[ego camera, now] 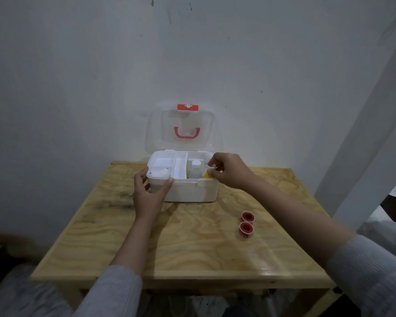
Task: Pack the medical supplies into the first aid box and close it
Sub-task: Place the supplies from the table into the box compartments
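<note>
Two small round tape rolls (pixel 246 223), red-cored with white rims, side by side on bare plywood table (pixel 192 243), near the right front, well apart from the box. Pale grainy wood, swirled veneer, glossy along the near edge. White plastic first aid box (pixel 188 191) at the table's far middle, rounded corners, smooth matte walls. Clear hinged lid (pixel 183 129) standing upright against the grey wall, red curved handle (pixel 187 132) and a red latch (pixel 188 107) with white cross at its top. Inside: a white compartmented tray (pixel 167 164) over the left half; a white cylindrical bottle (pixel 196 169) upright in the open right half. Left hand (pixel 150 192) cupped on the box's front left corner, thumb along the front edge, fingers round the side. Right hand (pixel 229 171) over the right rim, fingertips pinching a yellow-and-white item (pixel 209 173), shape unclear, low at the box's right end. Ribbed light-grey sleeves (pixel 114 294) on both forearms.
</note>
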The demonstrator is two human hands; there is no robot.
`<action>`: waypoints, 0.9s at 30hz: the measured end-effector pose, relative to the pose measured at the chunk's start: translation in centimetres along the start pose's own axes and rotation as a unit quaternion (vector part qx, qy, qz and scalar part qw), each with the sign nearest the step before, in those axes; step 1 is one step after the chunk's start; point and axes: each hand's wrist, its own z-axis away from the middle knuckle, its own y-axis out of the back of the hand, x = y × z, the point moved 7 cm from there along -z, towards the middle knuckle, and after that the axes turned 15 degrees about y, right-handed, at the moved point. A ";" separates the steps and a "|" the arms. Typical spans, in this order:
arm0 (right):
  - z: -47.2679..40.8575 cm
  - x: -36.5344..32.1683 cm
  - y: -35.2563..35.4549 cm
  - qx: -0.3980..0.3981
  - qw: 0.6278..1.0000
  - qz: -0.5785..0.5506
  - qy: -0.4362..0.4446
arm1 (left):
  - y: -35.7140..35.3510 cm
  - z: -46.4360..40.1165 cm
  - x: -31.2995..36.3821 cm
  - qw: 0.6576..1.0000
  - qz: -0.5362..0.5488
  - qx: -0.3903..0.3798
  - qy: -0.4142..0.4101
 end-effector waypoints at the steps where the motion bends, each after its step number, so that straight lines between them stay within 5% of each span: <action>1: 0.5 -0.1 0.1 0.004 1.000 0.001 0.005 | 0.0 0.0 0.0 1.000 0.001 0.000 -0.001; 6: 4.9 0.7 2.4 0.044 0.999 -0.006 0.001 | 0.1 -0.1 0.1 1.000 -0.001 0.000 -0.001; 16: 15.0 3.0 0.2 -0.158 0.987 -0.030 0.009 | 0.1 -0.2 -0.1 1.000 -0.013 0.004 0.005; 27: 14.2 3.7 -1.1 -0.154 0.987 -0.038 0.002 | 0.2 -0.6 -0.1 1.000 -0.024 0.007 0.005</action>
